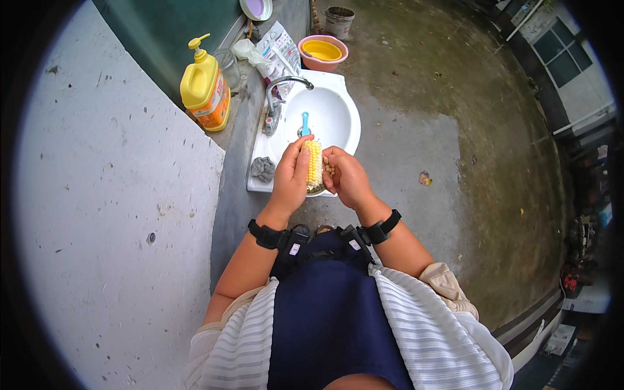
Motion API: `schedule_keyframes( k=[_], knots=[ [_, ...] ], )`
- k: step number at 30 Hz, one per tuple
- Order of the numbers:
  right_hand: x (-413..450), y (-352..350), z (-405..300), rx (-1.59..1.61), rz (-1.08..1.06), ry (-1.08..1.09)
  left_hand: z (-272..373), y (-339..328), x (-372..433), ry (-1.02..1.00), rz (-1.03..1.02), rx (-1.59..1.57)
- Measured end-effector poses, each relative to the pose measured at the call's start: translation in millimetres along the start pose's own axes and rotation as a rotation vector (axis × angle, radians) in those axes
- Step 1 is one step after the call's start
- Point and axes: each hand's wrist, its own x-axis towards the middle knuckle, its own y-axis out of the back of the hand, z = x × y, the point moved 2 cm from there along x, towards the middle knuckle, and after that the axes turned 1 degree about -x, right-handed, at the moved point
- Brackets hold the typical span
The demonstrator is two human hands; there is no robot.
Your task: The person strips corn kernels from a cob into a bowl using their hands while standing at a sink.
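Note:
My left hand (294, 170) grips a corn cob (313, 163) upright above the front rim of a white ceramic washbasin (344, 100). Rows of yellow kernels cover its left side, while a pale stripped strip runs down the right. Close beside that strip is my right hand (347, 176), its fingers curled around some loose corn kernels (330, 168). Under the cob, the edge of a round container (316, 190) shows; the cob and both hands hide most of it. A blue-handled utensil (305, 123) lies in the basin near the drain.
A chrome faucet (287, 80) arches over the basin. A grey scouring cloth (263, 169) rests on its left corner. On the ledge stand a yellow pump jug (207, 90) and a glass jar (227, 66). Beyond are a pink basin (321, 64) holding a yellow one, and a bucket (339, 23).

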Motion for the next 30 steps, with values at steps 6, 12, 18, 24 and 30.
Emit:
schedule_keyframes(
  k=[6,12,18,24,30],
  knots=[
    [3.6,4.6,5.4,-0.090,0.082,0.019,11.7,-1.7,-3.0,-0.165,0.010,0.279],
    [6.7,2.1,5.9,0.052,0.069,-0.022,3.5,4.3,-4.5,-0.106,0.039,0.219],
    [5.5,-1.2,4.7,-0.160,0.057,0.032,12.5,7.7,-5.6,-0.146,0.048,0.395],
    [5.4,-2.3,3.0,-0.242,0.074,0.017,11.1,9.6,-7.8,-0.162,0.022,0.440],
    [7.9,-2.5,3.9,-0.357,0.073,-0.002,8.7,7.0,-10.1,-0.156,0.044,0.487]
  ],
)
